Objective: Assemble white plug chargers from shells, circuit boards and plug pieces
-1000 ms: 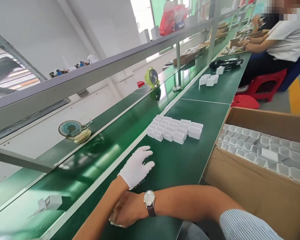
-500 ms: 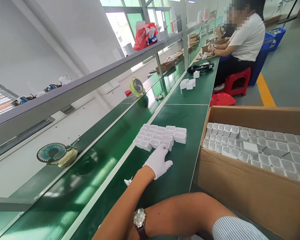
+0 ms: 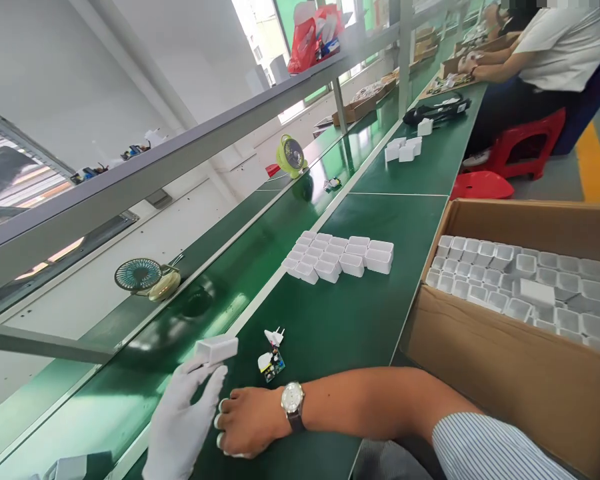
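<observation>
- Left hand [image 3: 180, 410], lower left of the frame, clamped on white case [image 3: 218, 349]
- Right hand [image 3: 254, 420], lower centre, near circuit board [image 3: 274, 366]; I cannot tell its grip

Your gloved left hand [image 3: 181, 417] pinches, thumb opposing fingers; your right hand [image 3: 254, 420] is back-upward, fingers bent.

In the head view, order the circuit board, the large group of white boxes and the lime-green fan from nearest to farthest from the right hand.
From the right hand:
1. Circuit board, just ahead on the bench.
2. Large group of white boxes, farther up the bench.
3. Lime-green fan, farthest, past the boxes and to their left.
</observation>
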`<state>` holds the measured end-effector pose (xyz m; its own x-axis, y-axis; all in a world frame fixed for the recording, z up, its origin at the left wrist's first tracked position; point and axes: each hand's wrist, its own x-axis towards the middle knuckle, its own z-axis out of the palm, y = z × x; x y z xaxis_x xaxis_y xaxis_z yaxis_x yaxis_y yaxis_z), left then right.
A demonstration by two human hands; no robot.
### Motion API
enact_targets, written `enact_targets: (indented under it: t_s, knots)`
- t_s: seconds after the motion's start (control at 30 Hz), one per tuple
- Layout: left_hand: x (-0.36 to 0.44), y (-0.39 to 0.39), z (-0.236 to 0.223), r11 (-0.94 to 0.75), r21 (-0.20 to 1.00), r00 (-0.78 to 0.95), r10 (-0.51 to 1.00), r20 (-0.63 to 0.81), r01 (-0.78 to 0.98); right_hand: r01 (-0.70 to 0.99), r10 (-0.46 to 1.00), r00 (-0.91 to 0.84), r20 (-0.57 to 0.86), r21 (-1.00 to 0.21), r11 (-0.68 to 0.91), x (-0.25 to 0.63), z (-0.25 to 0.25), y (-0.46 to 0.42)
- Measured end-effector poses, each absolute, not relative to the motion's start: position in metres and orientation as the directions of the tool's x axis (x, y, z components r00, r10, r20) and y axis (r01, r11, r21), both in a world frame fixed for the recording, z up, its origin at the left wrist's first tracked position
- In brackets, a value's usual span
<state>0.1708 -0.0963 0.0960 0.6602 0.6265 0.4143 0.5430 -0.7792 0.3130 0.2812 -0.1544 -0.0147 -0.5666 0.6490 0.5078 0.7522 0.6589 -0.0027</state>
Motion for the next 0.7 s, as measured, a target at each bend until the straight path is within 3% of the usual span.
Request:
enact_targets:
  t_s: [0.2,0.53,0.7]
  knots:
    - [0.046,-0.083,0.057,-0.501,0.239,0.421,0.850,0.318,0.832,0.721,0.640,-0.613,0.463,-0.003,0.693,0.273,-0.023,-0.154]
    - [0.020,-0.113,0.012,-0.700,0.199,0.603,0.700,0.382,0.686,0.726,0.710,-0.606,0.360,-0.115,0.678,0.289,0.002,-0.152]
    - [0.017,-0.130,0.014,-0.675,0.320,0.603,0.737,0.305,0.664,0.814,0.820,-0.485,0.304,-0.186,0.550,0.342,0.033,-0.163]
